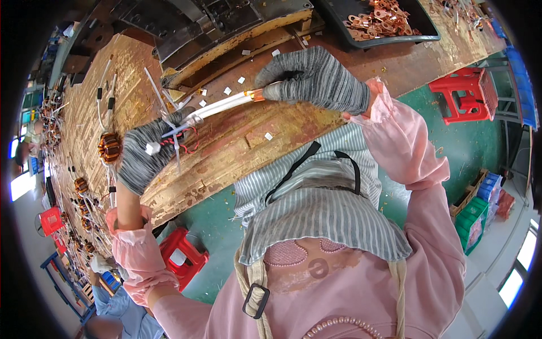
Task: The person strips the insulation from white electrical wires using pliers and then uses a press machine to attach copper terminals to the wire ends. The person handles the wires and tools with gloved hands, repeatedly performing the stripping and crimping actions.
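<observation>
My left hand [145,153], in a grey knit glove, is closed around a bundle of white insulated wires [223,105] above the wooden bench. A clear cable tie, a small white connector [153,148] and thin twisted red and black wires [186,141] show at that hand. The bundle runs right to my gloved right hand [317,80], whose thumb and fingers pinch its copper-coloured end [257,95]. Whether a lug sits on that end is hidden by the fingers. Beside my left hand lies a copper-wound toroid coil [109,148].
A dark metal machine [209,39] stands at the bench's far side. A black tray [395,40] of copper lugs is at far right. White scraps dot the wooden bench [226,161]. More wound coils [82,185] line the left. Red stools [466,96] flank me; a co-worker's sleeve [121,308] is lower left.
</observation>
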Tool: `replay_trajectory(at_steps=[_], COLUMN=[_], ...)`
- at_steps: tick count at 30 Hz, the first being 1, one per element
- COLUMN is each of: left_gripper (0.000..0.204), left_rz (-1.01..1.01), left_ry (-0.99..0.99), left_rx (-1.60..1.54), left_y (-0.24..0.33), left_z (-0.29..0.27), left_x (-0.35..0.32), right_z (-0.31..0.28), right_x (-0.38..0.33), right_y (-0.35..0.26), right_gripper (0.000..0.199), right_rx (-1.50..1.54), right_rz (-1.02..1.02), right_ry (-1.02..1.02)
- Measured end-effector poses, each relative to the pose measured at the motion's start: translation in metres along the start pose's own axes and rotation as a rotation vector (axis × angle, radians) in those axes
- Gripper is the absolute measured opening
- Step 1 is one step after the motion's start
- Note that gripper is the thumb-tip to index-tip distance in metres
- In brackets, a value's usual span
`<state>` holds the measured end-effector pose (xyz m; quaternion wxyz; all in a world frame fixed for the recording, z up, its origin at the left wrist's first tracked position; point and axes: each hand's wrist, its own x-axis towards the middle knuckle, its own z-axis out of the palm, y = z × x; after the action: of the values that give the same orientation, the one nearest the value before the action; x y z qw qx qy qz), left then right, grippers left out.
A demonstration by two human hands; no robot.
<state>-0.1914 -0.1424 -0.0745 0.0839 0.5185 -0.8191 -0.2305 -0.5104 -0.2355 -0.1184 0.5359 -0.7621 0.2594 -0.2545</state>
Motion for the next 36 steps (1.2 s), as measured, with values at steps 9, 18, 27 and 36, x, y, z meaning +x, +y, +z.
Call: replay_trajectory(at_steps=[9, 18, 27, 36], left_gripper=[0.048, 0.046, 0.048, 0.055], left_rz=[-0.064, -0.069, -0.019, 0.009], left_ry=[0.014, 0.072, 0.14, 0.103], left_rx=[0.579, 0.688, 0.959, 0.989], left_y=[0.052, 0.089, 0.118, 0.089], left_z=[0.016, 0.001, -0.031, -0.017], left_x=[-0.018, -0.017, 0.003, 0.003], right_z=[0.015, -0.014, -0.03, -0.019], right_x=[-0.021, -0.043, -0.045, -0.032], right_y=[0.011, -0.02, -0.033, -0.018], right_gripper=[0.023, 0.026, 0.025, 0.026], right_rx=[0.092, 0.319, 0.366, 0.421], right_rz=[-0.027, 0.08, -0.033, 0.002], right_ry=[0.019, -0.026, 0.15, 0.143])
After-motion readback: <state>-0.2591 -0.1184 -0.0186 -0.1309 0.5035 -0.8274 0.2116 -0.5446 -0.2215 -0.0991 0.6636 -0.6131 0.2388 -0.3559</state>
